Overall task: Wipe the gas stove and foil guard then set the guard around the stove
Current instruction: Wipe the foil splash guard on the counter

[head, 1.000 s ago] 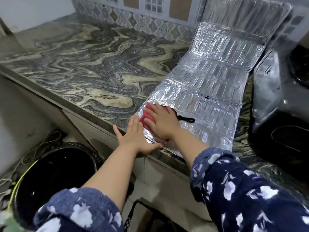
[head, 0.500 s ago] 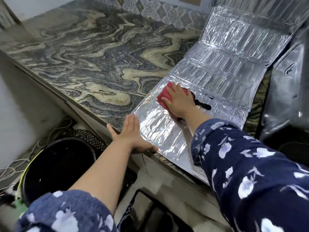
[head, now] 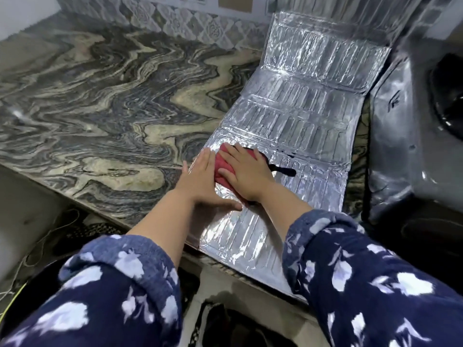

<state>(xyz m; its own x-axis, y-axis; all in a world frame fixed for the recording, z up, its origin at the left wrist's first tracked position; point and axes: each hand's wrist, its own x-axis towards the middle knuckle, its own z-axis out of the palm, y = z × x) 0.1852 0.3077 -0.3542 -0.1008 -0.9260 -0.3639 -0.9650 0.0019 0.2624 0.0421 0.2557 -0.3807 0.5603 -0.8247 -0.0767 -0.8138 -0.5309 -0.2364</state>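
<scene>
Foil covers most of what matters in the head view: the foil guard [head: 300, 136] lies unfolded and flat on the marbled desk [head: 100, 96], its near end overhanging the desk edge, its far panel tilted up against the tiled wall. The gas stove [head: 413, 146] sits just right of it, dark and partly out of frame.

Half a second ago the right hand [head: 246, 175] was pressing the red cloth [head: 221, 169] further along the guard; now hand and cloth have come back toward the near-left part of the panel. It lies flat, fingers spread, palm down on the cloth rather than gripping it. A dark strip [head: 283, 170] pokes out from under the cloth to the right; what it is, I cannot tell.

The left hand [head: 200, 181] has also shifted, from the desk edge up onto the guard's left margin, just beside the cloth. It is open and flat, holding nothing, apparently pinning the foil down.

This reads as back-and-forth wiping strokes on the near panels. The far panels look not yet reached, and setting the guard around the stove remains to be done.
</scene>
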